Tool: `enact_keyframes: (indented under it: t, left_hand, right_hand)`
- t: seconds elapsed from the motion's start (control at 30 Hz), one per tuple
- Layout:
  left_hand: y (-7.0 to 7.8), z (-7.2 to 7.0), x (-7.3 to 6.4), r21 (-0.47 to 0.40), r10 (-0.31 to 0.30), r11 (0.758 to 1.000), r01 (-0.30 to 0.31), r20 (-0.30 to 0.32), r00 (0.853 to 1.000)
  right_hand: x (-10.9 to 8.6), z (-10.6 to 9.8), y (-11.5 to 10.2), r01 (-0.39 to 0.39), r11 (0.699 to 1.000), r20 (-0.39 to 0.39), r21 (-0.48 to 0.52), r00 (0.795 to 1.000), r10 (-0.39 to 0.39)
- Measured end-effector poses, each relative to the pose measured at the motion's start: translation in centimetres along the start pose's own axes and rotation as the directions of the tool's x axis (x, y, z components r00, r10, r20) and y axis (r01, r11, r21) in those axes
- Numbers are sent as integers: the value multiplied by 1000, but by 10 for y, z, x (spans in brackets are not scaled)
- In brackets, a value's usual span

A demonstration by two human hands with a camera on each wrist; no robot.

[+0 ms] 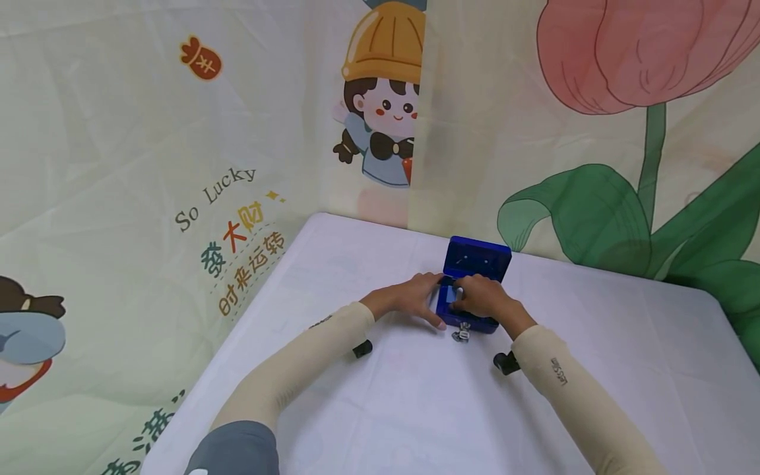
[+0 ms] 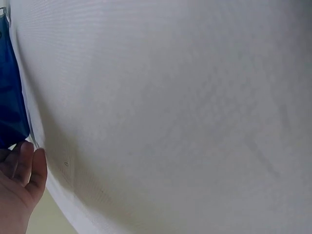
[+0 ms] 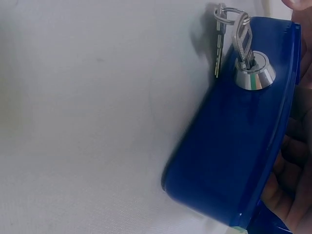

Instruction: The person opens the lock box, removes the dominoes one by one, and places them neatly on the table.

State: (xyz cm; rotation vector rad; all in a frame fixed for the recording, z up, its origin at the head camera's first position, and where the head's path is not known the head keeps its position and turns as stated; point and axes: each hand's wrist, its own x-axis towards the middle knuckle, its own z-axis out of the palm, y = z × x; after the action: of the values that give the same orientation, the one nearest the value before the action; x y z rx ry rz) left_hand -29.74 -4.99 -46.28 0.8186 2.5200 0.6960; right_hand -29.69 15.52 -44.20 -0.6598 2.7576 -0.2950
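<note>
A small blue cash box (image 1: 469,322) stands on the table with its lid (image 1: 477,256) raised at the back. Keys (image 3: 242,41) on a ring sit in the silver lock (image 3: 256,75) on its front. My left hand (image 1: 418,297) rests at the box's left side, thumb and fingers spread; its fingertips show at the box's edge in the left wrist view. My right hand (image 1: 481,295) reaches down into the box with bent fingers, beside something small and pale. I cannot tell whether the fingers grip it.
The box stands on a white-covered table (image 1: 386,409), near its back edge. Behind hangs a printed cloth (image 1: 475,165) with a tulip and a cartoon figure. Black parts show by both forearms, one below the left sleeve (image 1: 320,343) and one by the right sleeve (image 1: 570,389).
</note>
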Motion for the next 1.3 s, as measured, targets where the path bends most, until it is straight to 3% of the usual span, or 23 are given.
enact_keyframes:
  t: [0.53,1.03,1.3]
  left_hand:
    - [0,0,1,17,-17,1000,17,-1,1000]
    - [0,1,-1,17,-15,1000,15,7,1000]
    - [-3,1,0,12,8,1000,-8,14,1000]
  right_hand:
    - [2,2,-5,16,999,-14,-37,1000,-16]
    - [0,8,-10,74,995,-58,-66,995,-78]
    - [0,9,-14,83,994,-61,-65,994,-87]
